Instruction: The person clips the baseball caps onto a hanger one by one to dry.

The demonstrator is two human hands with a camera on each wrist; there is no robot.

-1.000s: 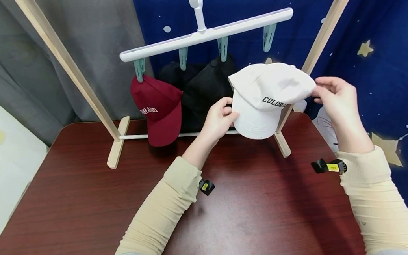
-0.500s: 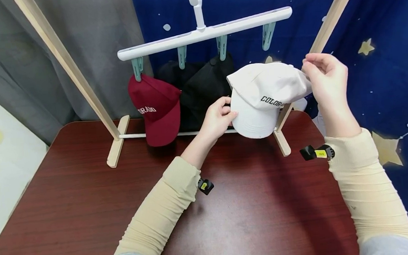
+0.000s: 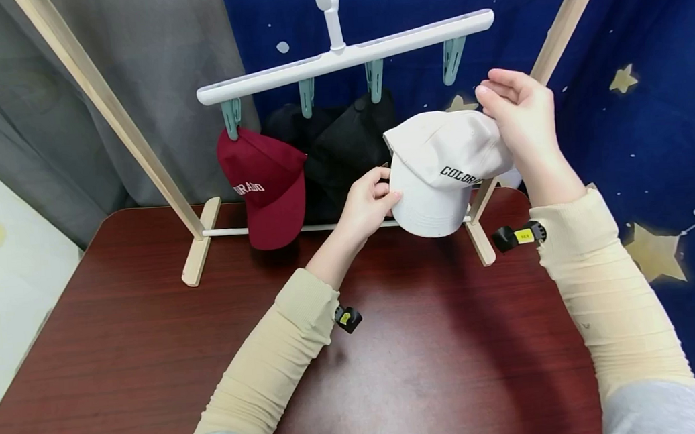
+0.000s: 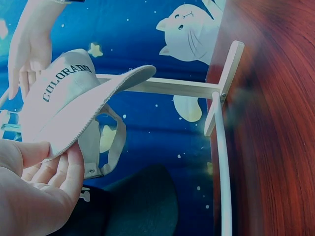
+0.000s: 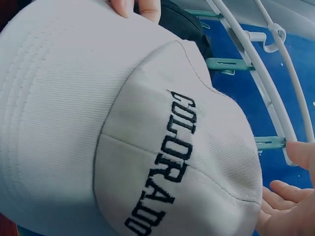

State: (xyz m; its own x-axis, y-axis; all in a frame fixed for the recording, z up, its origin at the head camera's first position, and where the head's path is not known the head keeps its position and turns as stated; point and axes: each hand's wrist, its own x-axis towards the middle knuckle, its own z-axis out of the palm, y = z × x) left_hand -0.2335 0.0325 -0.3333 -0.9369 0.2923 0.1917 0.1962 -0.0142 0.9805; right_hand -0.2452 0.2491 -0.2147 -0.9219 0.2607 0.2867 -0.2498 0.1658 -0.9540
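My left hand (image 3: 369,203) pinches the brim edge of a white baseball cap (image 3: 433,150), thumb on one face and fingers on the other. The cap is held in the air below the right end of a white clip hanger (image 3: 345,57), its dark COLORADO lettering facing me. At the crown's far right side is my right hand (image 3: 524,107), its thumb and fingers apart in the right wrist view, fingertips right at the cap. A teal clip (image 3: 453,60) hangs just above and left of it. Behind the cap, the adjustable strap (image 4: 117,142) shows in the left wrist view.
A maroon cap (image 3: 263,186) hangs from the leftmost clip (image 3: 231,117). Black caps (image 3: 348,143) are behind, below the middle clips. The wooden rack (image 3: 117,119) stands at the back of the brown table (image 3: 272,357), before grey and blue curtains.
My right hand has moved from the cap's right edge up and left, over the crown's side toward the rightmost clip. My left hand keeps its grip on the brim, almost still.
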